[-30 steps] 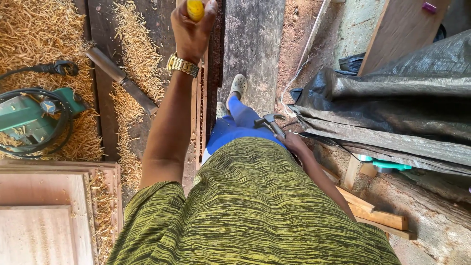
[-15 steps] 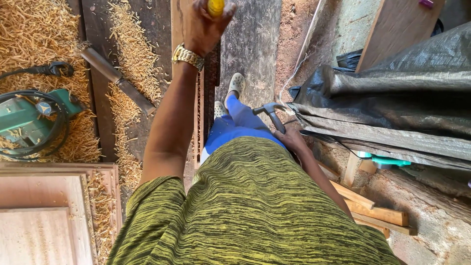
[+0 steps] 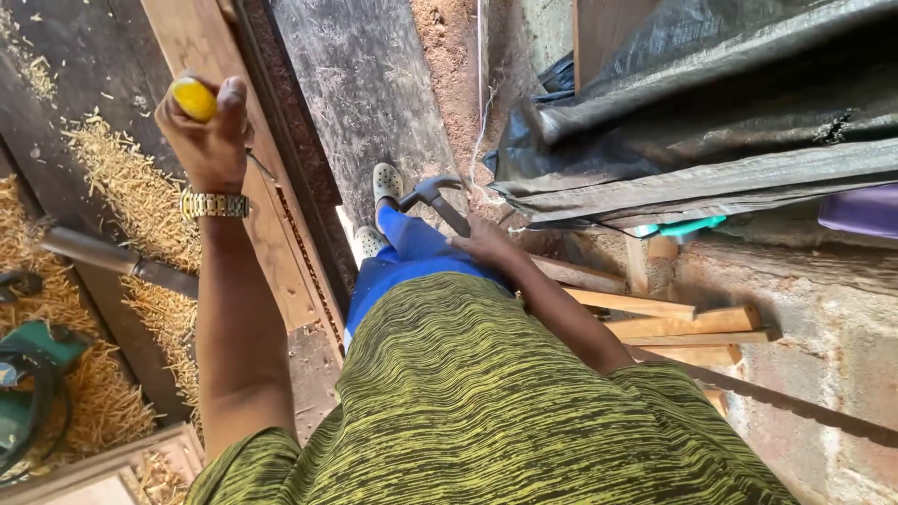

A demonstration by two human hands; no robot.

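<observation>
My left hand [image 3: 213, 140] is raised over a long wooden frame piece [image 3: 273, 234] and is closed around a yellow tool handle [image 3: 194, 98]; a thin metal shaft shows just below the fist. A gold wristwatch [image 3: 215, 204] sits on that wrist. My right hand [image 3: 486, 243] hangs beside my blue trouser leg and grips a claw hammer [image 3: 432, 194], head pointing forward near my light shoes [image 3: 386, 180]. My green striped shirt fills the lower view.
Wood shavings [image 3: 140, 201] cover the dark bench at the left, where a wooden-handled chisel [image 3: 112, 260] and a green power tool [image 3: 28, 374] lie. At the right are black tarpaulin [image 3: 692, 122], wood offcuts [image 3: 683, 323] and a block wall [image 3: 823, 337].
My left hand with the yellow handle has shifted left and lower in view. My right hand and the hammer have come forward and show more fully beside my leg.
</observation>
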